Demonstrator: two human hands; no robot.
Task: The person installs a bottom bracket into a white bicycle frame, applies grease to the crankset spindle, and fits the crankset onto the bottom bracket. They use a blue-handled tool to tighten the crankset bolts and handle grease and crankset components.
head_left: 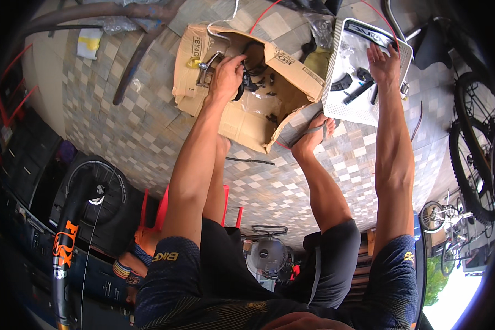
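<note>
**Loose parts, two reaches at once**

Knees bent, the person reaches far. Left hand (227, 74) fingers pinch a black cabled part inside the torn cardboard box (247, 118); snagged cables could drag others out. Right hand (383, 64) fingers lie spread on the white tray (335, 99), which could tip.

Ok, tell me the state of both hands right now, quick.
Left hand: closed on a black bike part with cables over the torn brown cardboard box.
Right hand: open, flat, fingers spread in the white plastic tray.
</note>
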